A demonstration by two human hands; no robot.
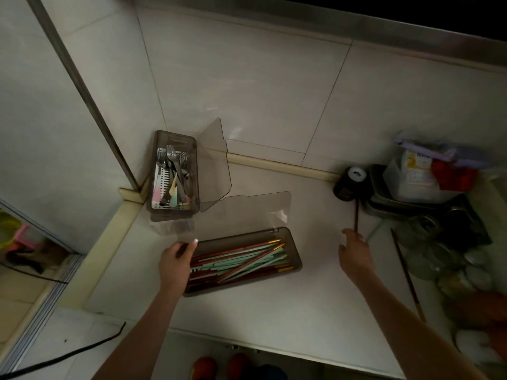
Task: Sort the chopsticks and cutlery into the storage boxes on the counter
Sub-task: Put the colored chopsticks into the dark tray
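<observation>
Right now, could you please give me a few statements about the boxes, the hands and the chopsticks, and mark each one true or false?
1. Both storage boxes have their lids open. True.
2. The long box holds forks. False: it holds red and mint chopsticks; the forks are in the corner box.
3. The left hand rests on the long box's left end. True.
4. The right hand is empty. False: it holds a dark chopstick.
5. Another chopstick lies on the counter to the right. True.
</observation>
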